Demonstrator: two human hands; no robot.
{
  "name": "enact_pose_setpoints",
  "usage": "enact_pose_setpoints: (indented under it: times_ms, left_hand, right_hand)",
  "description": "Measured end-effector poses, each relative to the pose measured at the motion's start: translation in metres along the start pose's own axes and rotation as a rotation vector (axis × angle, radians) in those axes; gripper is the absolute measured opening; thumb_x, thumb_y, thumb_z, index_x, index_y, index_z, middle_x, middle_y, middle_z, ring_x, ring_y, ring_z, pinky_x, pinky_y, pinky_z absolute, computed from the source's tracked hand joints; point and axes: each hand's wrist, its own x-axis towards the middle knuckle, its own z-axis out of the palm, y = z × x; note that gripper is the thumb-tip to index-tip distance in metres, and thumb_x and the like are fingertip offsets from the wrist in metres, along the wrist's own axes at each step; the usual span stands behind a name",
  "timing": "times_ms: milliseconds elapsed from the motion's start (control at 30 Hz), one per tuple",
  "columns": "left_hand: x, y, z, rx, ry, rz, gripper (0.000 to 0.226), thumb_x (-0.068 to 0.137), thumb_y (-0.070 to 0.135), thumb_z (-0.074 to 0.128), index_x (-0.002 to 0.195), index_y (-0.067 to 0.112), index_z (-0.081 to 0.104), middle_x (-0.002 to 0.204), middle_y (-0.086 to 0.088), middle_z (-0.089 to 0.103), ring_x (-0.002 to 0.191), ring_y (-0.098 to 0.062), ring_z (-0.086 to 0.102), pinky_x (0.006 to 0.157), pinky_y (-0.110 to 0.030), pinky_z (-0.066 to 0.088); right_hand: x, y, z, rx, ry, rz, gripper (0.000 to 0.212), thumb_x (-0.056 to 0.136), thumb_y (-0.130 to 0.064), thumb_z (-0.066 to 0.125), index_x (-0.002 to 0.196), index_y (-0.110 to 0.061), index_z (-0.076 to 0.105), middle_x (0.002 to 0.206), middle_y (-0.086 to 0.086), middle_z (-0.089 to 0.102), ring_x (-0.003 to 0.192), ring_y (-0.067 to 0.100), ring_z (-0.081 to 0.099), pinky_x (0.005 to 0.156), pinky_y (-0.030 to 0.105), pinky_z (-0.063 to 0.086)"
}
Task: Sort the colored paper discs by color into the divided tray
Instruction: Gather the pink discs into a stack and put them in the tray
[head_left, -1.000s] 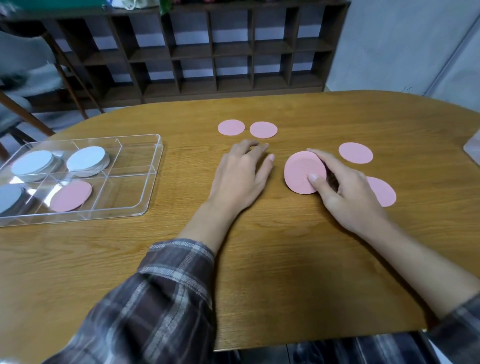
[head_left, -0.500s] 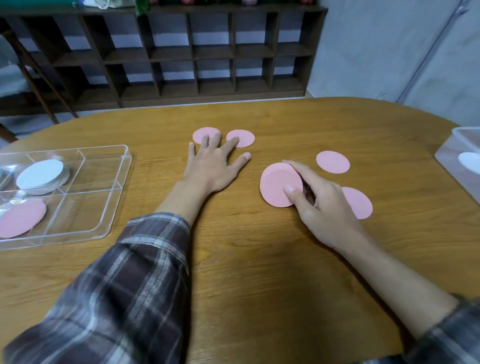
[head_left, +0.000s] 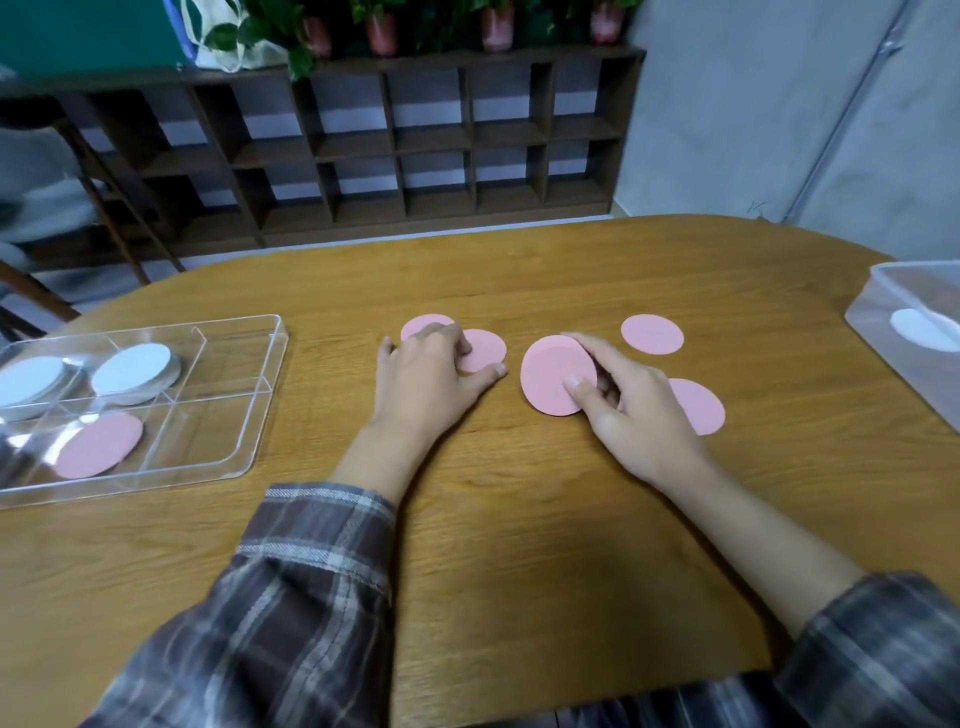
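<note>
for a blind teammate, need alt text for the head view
A right hand grips a stack of pink discs at a wooden table; the left hand touches two more. Two others lie loose nearby, and a divided tray at left holds white discs and one pink.

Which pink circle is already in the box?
The pink paper disc in a near compartment of the clear divided tray; the other pink discs are out on the wooden table.

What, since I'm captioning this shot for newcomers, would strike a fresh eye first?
Mid-table, the right hand pinches a stack of pink paper discs, while the left hand curls its fingers over two flat pink paper discs. At far left, a clear divided plastic tray holds white paper disc stacks and one pink disc.
</note>
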Motion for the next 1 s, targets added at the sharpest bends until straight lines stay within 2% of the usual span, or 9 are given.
enact_pose_setpoints:
  times_ms: [100, 167, 300, 400, 533, 633, 800, 900, 1000]
  left_hand:
    - [-0.019, -0.003, -0.012, -0.015, 0.009, 0.014, 0.042, 0.083, 0.061, 0.073, 0.099, 0.023, 0.07, 0.106, 0.003, 0.073, 0.102, -0.023, 0.067, 0.106, -0.049, 0.046]
    - [-0.031, -0.002, -0.019, -0.022, -0.002, 0.043, 0.038, 0.085, 0.058, 0.072, 0.098, 0.022, 0.071, 0.101, 0.004, 0.073, 0.097, -0.023, 0.067, 0.091, -0.04, 0.051]
    - [-0.049, -0.003, -0.023, -0.117, 0.005, 0.108, 0.036, 0.098, 0.051, 0.055, 0.081, 0.021, 0.063, 0.076, 0.008, 0.067, 0.076, -0.026, 0.064, 0.069, -0.037, 0.053]
    - [-0.053, -0.005, -0.023, -0.24, 0.013, 0.198, 0.037, 0.106, 0.043, 0.043, 0.083, 0.02, 0.059, 0.102, 0.019, 0.077, 0.088, -0.017, 0.071, 0.075, -0.037, 0.056]
    - [-0.054, 0.004, -0.017, -0.266, 0.109, 0.296, 0.031, 0.109, 0.028, 0.049, 0.08, 0.016, 0.053, 0.077, 0.006, 0.058, 0.079, -0.026, 0.056, 0.074, -0.041, 0.045]
    - [-0.053, 0.008, -0.013, -0.344, 0.133, 0.327, 0.028, 0.109, 0.022, 0.05, 0.087, 0.01, 0.062, 0.081, 0.001, 0.062, 0.077, -0.021, 0.054, 0.077, -0.034, 0.042]
    - [-0.051, 0.009, -0.017, -0.395, 0.171, 0.307, 0.025, 0.109, 0.021, 0.053, 0.088, 0.013, 0.064, 0.079, 0.009, 0.057, 0.071, -0.008, 0.046, 0.072, -0.021, 0.033]
    - [-0.051, 0.012, -0.018, -0.429, 0.16, 0.321, 0.022, 0.106, 0.019, 0.058, 0.089, 0.01, 0.069, 0.08, 0.008, 0.065, 0.073, -0.009, 0.052, 0.074, -0.023, 0.038]
    - [-0.05, 0.011, -0.014, -0.452, 0.135, 0.318, 0.015, 0.1, 0.018, 0.067, 0.089, 0.01, 0.073, 0.072, 0.006, 0.071, 0.07, -0.014, 0.062, 0.079, -0.034, 0.05]
  right_hand:
    - [-0.001, -0.001, -0.001, -0.004, -0.006, 0.004, 0.041, 0.101, -0.024, 0.061, 0.141, -0.032, 0.059, 0.085, 0.001, 0.065, 0.074, 0.007, 0.054, 0.068, 0.011, 0.041]
    - [-0.001, -0.001, -0.001, -0.002, -0.009, 0.004, 0.041, 0.101, -0.023, 0.061, 0.141, -0.032, 0.059, 0.085, 0.001, 0.064, 0.074, 0.006, 0.053, 0.068, 0.009, 0.041]
    - [-0.001, -0.002, -0.001, -0.004, -0.004, -0.001, 0.04, 0.101, -0.022, 0.062, 0.139, -0.032, 0.06, 0.082, 0.0, 0.063, 0.072, 0.005, 0.052, 0.066, 0.009, 0.04]
    - [-0.001, -0.001, -0.001, -0.01, -0.009, -0.019, 0.04, 0.101, -0.022, 0.062, 0.14, -0.032, 0.059, 0.088, 0.0, 0.066, 0.077, 0.01, 0.055, 0.068, 0.011, 0.041]
    - [0.0, 0.002, 0.0, -0.005, 0.001, -0.028, 0.042, 0.1, -0.022, 0.062, 0.141, -0.033, 0.058, 0.094, -0.003, 0.067, 0.08, 0.013, 0.056, 0.072, 0.014, 0.043]
    - [0.0, 0.003, 0.0, 0.018, -0.005, -0.033, 0.039, 0.101, -0.022, 0.061, 0.139, -0.033, 0.059, 0.095, -0.005, 0.067, 0.08, 0.013, 0.057, 0.071, 0.018, 0.045]
    - [0.001, 0.002, -0.001, 0.03, 0.01, -0.025, 0.038, 0.101, -0.02, 0.061, 0.137, -0.032, 0.06, 0.093, -0.005, 0.066, 0.078, 0.013, 0.055, 0.069, 0.013, 0.043]
    - [0.001, 0.002, 0.0, 0.052, 0.016, -0.021, 0.039, 0.101, -0.019, 0.062, 0.138, -0.032, 0.061, 0.092, -0.005, 0.066, 0.074, 0.009, 0.053, 0.068, 0.011, 0.041]
    - [-0.001, 0.001, -0.001, 0.079, -0.017, -0.039, 0.045, 0.101, -0.019, 0.063, 0.143, -0.034, 0.059, 0.09, -0.005, 0.065, 0.072, 0.008, 0.051, 0.069, 0.012, 0.04]
